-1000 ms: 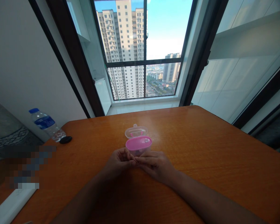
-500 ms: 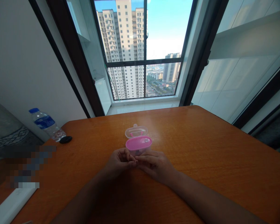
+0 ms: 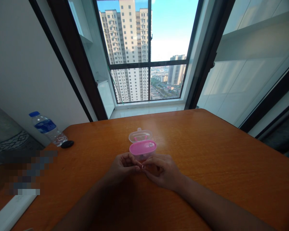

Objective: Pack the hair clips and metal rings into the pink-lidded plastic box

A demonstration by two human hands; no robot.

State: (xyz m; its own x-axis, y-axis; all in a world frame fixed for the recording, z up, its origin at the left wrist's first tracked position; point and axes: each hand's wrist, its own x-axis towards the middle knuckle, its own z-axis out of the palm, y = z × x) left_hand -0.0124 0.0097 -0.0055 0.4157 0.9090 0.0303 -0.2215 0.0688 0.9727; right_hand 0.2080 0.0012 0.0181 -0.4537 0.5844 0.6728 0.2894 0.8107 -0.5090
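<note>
In the head view, my left hand [image 3: 125, 166] and my right hand [image 3: 162, 170] meet just above the table, fingertips almost touching. Both are closed in a pinch around a tiny pale pink thing [image 3: 144, 166], too small to name and partly hidden by the fingers. Right behind them sits a small clear case [image 3: 143, 158] with a bright pink oval inner cover [image 3: 143, 148]. Its transparent lid [image 3: 140, 136] lies flipped back toward the window, with pink pieces at the hinge.
A wooden table [image 3: 195, 144] spreads around my hands. At its left edge a water bottle [image 3: 48, 128] with a blue cap leans beside a black round object [image 3: 67, 144]. A white bar [image 3: 14, 208] lies lower left near a blurred patch. A window stands beyond.
My right hand's fingers have bent and shifted slightly, so the tiny pink thing between the fingertips now shows. My left hand and the case stay almost the same.
</note>
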